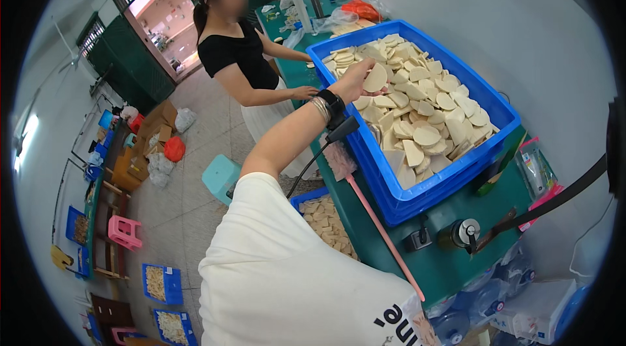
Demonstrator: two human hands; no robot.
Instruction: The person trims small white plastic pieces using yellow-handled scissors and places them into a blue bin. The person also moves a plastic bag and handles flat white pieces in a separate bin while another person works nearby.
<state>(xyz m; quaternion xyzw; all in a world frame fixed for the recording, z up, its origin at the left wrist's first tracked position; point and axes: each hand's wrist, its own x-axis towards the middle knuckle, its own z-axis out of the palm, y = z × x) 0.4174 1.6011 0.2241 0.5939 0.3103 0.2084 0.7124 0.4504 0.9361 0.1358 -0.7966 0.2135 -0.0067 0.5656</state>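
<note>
One cream slice [375,77] fills the grip of your left hand [354,82], face exposed; walls of the blue crate [456,168] seemingly contain loose slices [427,135]. Your right hand is unseen.

One held slice [375,77], one duster [372,215] and one turquoise stool [220,174] show.

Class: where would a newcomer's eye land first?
The blue plastic crate heaped with pale, flat, rounded pieces, right of centre on the green table, dominates. At its left side, the person's left hand holds one piece. A co-worker in a black top stands farther left.
</note>
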